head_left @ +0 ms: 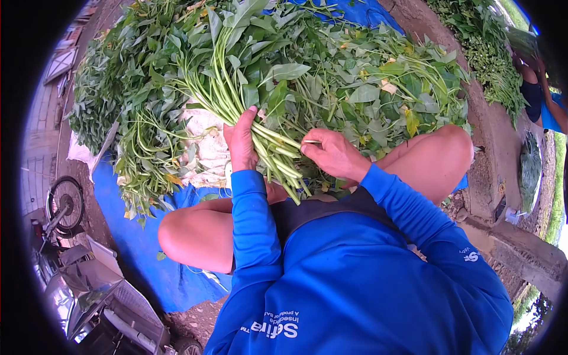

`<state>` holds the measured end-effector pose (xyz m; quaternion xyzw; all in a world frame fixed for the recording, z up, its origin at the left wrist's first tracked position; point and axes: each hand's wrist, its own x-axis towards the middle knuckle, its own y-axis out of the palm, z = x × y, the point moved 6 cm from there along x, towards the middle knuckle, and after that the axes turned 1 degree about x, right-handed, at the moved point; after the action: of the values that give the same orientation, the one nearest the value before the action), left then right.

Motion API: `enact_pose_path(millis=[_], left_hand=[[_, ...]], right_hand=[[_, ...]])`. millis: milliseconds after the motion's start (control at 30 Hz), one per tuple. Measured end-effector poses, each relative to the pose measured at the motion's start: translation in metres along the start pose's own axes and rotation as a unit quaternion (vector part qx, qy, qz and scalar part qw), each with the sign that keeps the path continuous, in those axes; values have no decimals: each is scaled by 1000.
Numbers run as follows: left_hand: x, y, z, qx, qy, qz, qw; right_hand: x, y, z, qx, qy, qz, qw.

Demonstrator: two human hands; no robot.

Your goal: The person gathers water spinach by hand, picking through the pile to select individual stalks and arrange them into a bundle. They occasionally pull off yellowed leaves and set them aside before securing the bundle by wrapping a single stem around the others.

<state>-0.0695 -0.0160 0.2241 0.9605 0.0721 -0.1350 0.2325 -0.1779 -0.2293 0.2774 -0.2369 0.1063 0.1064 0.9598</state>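
My left hand (241, 141) is wrapped round a bunch of water spinach (222, 92), its thumb across the long green stems. The leafy tops fan out away from me and the stem ends point down toward my lap. Beside those ends, my right hand (336, 155) is closed in a pinch on a stem piece (312, 141) that sticks out at its fingertips. Beyond both hands spreads a large heap of loose water spinach (367, 94), with a few yellow leaves in it. A pale sack (207, 142) shows left of my left hand.
A blue tarp (133, 236) lies under the heap and my crossed legs. At the far left stand a bicycle wheel (65, 204) and a motorbike (112, 302). More greens (488, 53) lie beyond a concrete ledge (491, 148) at right, near another person's arm (553, 106).
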Motion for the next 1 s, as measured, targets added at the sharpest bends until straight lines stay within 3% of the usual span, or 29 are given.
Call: enact_pose_path(millis=[33, 67, 267, 367, 400, 433, 500, 600, 667, 733, 767, 867, 933, 967, 1000], left_hand=[[-2, 2, -3, 9, 21, -8, 1000], [-5, 4, -5, 4, 37, -11, 999], [-4, 2, -7, 30, 87, -32, 995], [-6, 2, -9, 42, 63, -26, 997], [-8, 6, -14, 47, 78, -23, 996], [-10, 11, -19, 50, 95, -20, 994], [-6, 6, -30, 66, 117, -31, 990], [-3, -10, -68, 121, 132, -76, 981], [-8, -24, -94, 150, 148, -116, 971], [-16, -36, -117, 154, 149, -146, 966], [-20, -44, -124, 176, 143, -176, 958], [-23, -52, -136, 169, 149, -204, 953], [-22, -55, -129, 163, 140, -227, 950], [-18, -58, -128, 159, 142, -238, 948], [-15, -63, -122, 151, 133, -235, 951]], right_hand=[[-2, -2, 2, 28, 60, 2, 998], [1, 8, -15, 120, 61, -1, 991], [15, 0, 6, 132, 137, 59, 980], [33, 24, 8, 111, 53, 124, 985], [38, 38, 11, 71, 73, 214, 972], [38, 59, 14, -35, 33, 297, 954], [30, 98, 5, -245, -47, 447, 859], [16, 47, 28, -315, 32, 456, 832], [56, -25, -8, -412, 103, 341, 839], [88, -126, -43, -470, 159, 119, 860], [88, -166, -56, -620, 106, -106, 770], [107, -134, -70, -512, 3, -165, 843], [129, -49, -110, -256, 48, 17, 965], [132, -5, -124, -306, 97, 97, 942], [130, 28, -128, -307, 82, 76, 945]])
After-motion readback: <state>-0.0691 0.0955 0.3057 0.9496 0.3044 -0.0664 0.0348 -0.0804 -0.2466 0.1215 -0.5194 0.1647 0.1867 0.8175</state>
